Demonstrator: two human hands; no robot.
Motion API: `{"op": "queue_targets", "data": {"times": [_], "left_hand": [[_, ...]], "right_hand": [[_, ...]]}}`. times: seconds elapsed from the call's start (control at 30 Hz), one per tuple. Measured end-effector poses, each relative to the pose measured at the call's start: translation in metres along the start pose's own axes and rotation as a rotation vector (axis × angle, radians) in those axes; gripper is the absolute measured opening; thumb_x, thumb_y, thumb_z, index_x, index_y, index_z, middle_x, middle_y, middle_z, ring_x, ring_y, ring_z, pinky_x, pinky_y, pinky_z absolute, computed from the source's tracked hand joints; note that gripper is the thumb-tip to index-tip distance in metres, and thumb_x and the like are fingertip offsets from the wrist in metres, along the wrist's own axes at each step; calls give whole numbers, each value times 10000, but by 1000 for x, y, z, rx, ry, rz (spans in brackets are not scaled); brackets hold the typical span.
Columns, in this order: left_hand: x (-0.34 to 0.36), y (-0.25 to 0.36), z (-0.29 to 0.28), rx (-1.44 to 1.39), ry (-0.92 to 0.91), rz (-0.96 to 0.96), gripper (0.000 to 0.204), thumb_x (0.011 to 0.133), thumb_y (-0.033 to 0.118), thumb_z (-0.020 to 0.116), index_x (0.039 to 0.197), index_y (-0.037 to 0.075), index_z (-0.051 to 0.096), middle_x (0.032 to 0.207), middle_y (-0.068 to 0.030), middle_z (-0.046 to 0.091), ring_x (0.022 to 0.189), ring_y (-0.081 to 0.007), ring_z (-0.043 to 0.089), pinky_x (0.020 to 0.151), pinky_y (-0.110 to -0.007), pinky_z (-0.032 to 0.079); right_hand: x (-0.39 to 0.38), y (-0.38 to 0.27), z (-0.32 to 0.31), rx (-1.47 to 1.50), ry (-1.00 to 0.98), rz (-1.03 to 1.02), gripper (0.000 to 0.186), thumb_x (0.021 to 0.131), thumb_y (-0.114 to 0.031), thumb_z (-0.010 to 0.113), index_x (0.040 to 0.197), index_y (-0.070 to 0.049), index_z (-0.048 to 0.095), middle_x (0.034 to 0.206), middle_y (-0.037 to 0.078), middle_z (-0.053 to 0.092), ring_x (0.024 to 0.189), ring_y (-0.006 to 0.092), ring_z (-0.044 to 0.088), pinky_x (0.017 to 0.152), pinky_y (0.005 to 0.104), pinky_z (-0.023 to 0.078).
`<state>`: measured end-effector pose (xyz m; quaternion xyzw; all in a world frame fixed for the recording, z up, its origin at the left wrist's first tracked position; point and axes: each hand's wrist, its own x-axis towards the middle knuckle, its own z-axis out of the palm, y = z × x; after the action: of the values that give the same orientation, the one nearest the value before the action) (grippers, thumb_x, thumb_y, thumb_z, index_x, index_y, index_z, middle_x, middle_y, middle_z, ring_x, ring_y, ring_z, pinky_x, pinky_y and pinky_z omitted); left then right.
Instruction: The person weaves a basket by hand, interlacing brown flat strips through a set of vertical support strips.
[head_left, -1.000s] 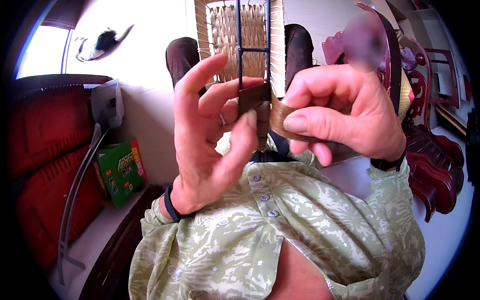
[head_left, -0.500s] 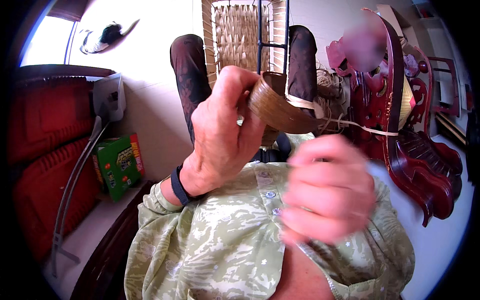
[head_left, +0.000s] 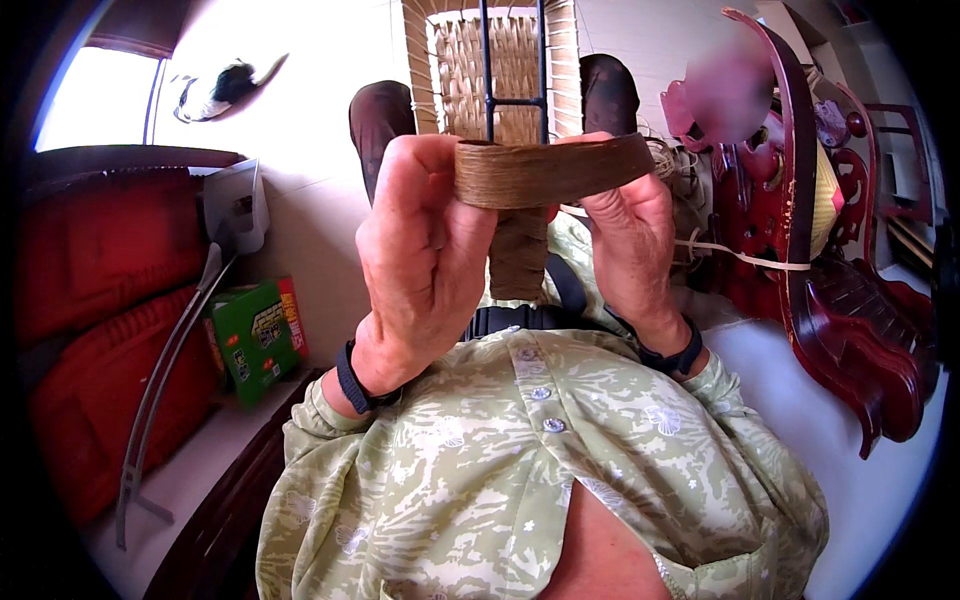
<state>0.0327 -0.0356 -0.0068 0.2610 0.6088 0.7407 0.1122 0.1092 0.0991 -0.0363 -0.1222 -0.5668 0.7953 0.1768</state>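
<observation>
A curved brown band (head_left: 550, 178) with a fine lengthwise grain is held up in front of my chest. My left hand (head_left: 420, 255) pinches its left end between thumb and fingers. At the other end, my right hand (head_left: 637, 245) grips it with the thumb on the near side and the fingers mostly hidden behind. A creased brown strip (head_left: 518, 258) hangs below the band, between my hands; whether the two join I cannot tell. Beyond them, between my knees, is a woven straw-coloured frame piece (head_left: 485, 80) with black metal bars (head_left: 516, 101) over it.
A dark red carved wooden chair (head_left: 790, 180) stands at the right, with a pale strip (head_left: 745, 256) stretched to it. Coils of cord (head_left: 675, 165) lie beside my right knee. At the left are red cushioned seating (head_left: 120, 360), a grey metal stand (head_left: 160, 385) and a green box (head_left: 255, 340).
My right hand, blurred and apart from the band before, has risen and taken hold of its right end. The band is now level and faces me more squarely.
</observation>
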Motion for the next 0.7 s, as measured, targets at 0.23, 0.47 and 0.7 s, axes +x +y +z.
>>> {"op": "queue_targets", "data": {"times": [0.23, 0.47, 0.7], "left_hand": [[8, -1, -12, 89, -108, -33, 145, 919, 4, 515, 1043, -35, 450, 819, -46, 580, 740, -37, 495, 596, -167, 411], [21, 5, -11, -55, -108, -237, 143, 870, -57, 510, 980, -5, 434, 853, -59, 571, 709, -48, 536, 548, -207, 466], [44, 16, -5, -6, -195, -513, 201, 815, 30, 547, 1007, -16, 510, 853, -43, 563, 647, -40, 519, 511, -189, 426]], "right_hand": [[16, -1, 12, 111, -24, -19, 367, 773, -209, 755, 1022, 9, 596, 893, 19, 618, 742, 72, 550, 624, 207, 437], [15, -8, 19, 100, -12, -16, 228, 840, -29, 666, 1053, 18, 601, 944, 78, 659, 824, 123, 636, 739, 236, 524], [9, -19, 23, 47, 14, 79, 191, 871, 0, 594, 1061, 21, 597, 886, 67, 660, 754, 103, 629, 661, 229, 513]]}}
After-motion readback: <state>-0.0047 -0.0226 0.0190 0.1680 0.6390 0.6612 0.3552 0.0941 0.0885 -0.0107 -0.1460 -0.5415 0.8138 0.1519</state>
